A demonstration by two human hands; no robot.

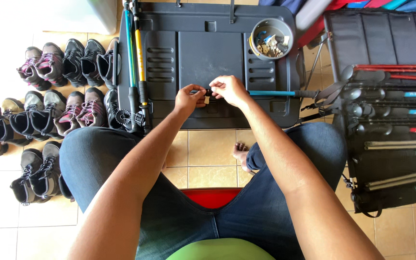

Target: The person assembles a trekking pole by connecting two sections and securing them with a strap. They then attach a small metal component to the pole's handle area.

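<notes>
A teal trekking pole (271, 93) lies across a dark grey plastic tray table (208, 53), its handle and strap to the right. My right hand (228, 89) grips the pole's left end. My left hand (188, 99) pinches a small dark part at the pole's tip, touching the right hand's fingers. What sits between the fingertips is too small to make out. Both forearms reach forward over my jeans-clad knees.
A grey bowl (271, 38) of small parts stands at the tray's back right. Two poles (136, 62) lie along the tray's left edge. Several hiking shoes (54, 96) line the tiled floor at left. More poles (396, 110) rest on a dark mat at right.
</notes>
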